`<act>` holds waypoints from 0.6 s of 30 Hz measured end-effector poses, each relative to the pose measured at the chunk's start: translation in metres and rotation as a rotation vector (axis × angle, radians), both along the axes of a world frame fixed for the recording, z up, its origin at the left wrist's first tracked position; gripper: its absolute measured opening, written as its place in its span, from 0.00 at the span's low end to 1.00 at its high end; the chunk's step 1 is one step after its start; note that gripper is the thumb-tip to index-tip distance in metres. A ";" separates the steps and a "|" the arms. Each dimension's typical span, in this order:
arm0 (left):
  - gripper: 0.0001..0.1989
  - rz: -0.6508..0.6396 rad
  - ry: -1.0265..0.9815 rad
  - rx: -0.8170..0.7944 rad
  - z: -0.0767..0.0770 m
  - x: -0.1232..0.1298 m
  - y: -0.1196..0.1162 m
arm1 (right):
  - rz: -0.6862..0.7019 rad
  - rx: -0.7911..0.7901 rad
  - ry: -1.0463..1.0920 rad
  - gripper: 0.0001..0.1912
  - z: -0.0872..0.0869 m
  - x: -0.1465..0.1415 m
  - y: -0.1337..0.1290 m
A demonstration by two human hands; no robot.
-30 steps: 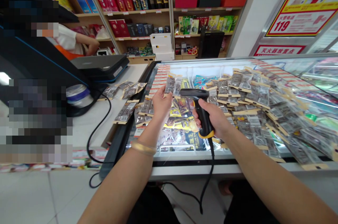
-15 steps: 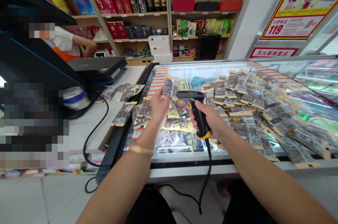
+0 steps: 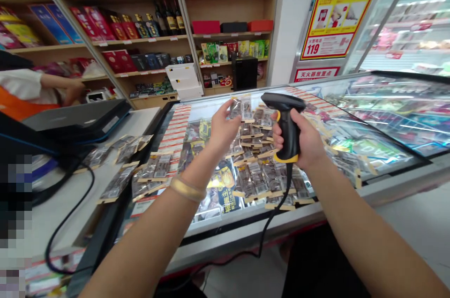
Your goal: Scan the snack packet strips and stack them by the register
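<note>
My left hand (image 3: 225,127), with a gold bangle on the wrist, is closed at the left edge of a small clear snack packet (image 3: 245,108) with a cream strip. My right hand (image 3: 305,143) grips a black and yellow barcode scanner (image 3: 290,129) by its handle, with its head to the right of that packet. Below and around the scanner, many similar packets (image 3: 262,176) lie in overlapping rows on the glass top of a display freezer (image 3: 202,206). A smaller group of packets (image 3: 154,167) lies at the freezer's left edge.
The scanner's cable (image 3: 265,234) hangs over the front edge. More packets (image 3: 119,181) lie on the white counter (image 3: 84,195) at left, by a dark flat device (image 3: 77,120). A co-worker's arm (image 3: 59,85) shows behind it. Stocked shelves (image 3: 140,40) line the back.
The view has turned to the right. My left hand with a packet has shifted right over the packet rows. My right hand has moved the scanner right and up.
</note>
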State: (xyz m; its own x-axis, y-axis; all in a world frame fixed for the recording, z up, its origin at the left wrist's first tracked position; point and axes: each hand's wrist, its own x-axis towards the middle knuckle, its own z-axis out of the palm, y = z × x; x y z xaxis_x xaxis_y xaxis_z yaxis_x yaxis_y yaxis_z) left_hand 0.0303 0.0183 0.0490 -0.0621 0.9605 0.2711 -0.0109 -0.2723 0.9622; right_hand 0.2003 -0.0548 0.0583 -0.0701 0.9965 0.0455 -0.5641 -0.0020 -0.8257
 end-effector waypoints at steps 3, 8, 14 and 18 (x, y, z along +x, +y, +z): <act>0.28 -0.015 0.212 0.116 0.007 0.039 0.013 | -0.099 -0.005 0.000 0.17 0.000 0.033 0.006; 0.24 -0.024 0.879 0.235 0.016 0.076 0.012 | -0.175 -0.070 0.023 0.18 -0.008 0.062 0.016; 0.20 0.075 1.251 0.321 0.010 0.086 -0.005 | -0.153 -0.069 0.051 0.18 -0.017 0.063 0.022; 0.21 0.093 1.191 0.345 0.008 0.079 -0.007 | -0.144 -0.061 0.032 0.18 -0.017 0.062 0.022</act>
